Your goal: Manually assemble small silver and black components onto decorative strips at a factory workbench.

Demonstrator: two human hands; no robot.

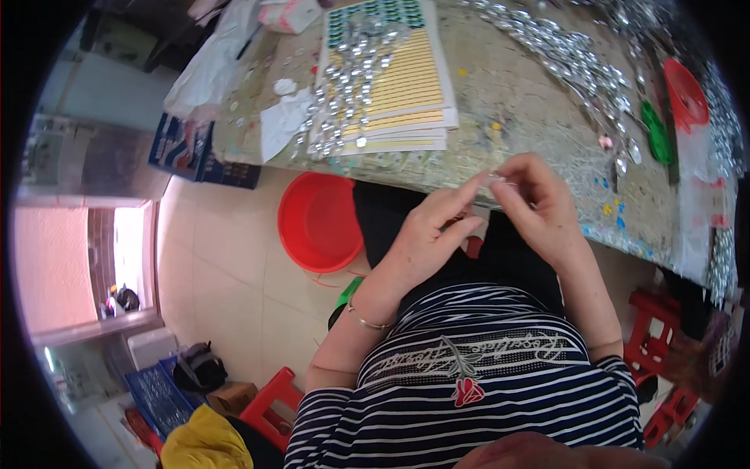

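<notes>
My left hand (433, 234) and my right hand (539, 205) meet at the table's front edge, above my lap. Thumb and index finger of the right hand pinch something small, pale and thin, too small to name. The left fingers reach to the same spot, bent together, and what they hold is mostly hidden. Beyond the hands, strands of shiny silver beads (344, 94) lie across a stack of sheets with yellow and dark rows (406, 78). A larger heap of silver strands (562, 59) stretches over the table's right side.
The worn table (500, 94) has paint spots. White crumpled paper (285, 125) lies at its left edge. A red scoop-like dish (687, 94) and a green object (656, 133) lie at right. On the floor stand a red basin (316, 227) and red stools (273, 406).
</notes>
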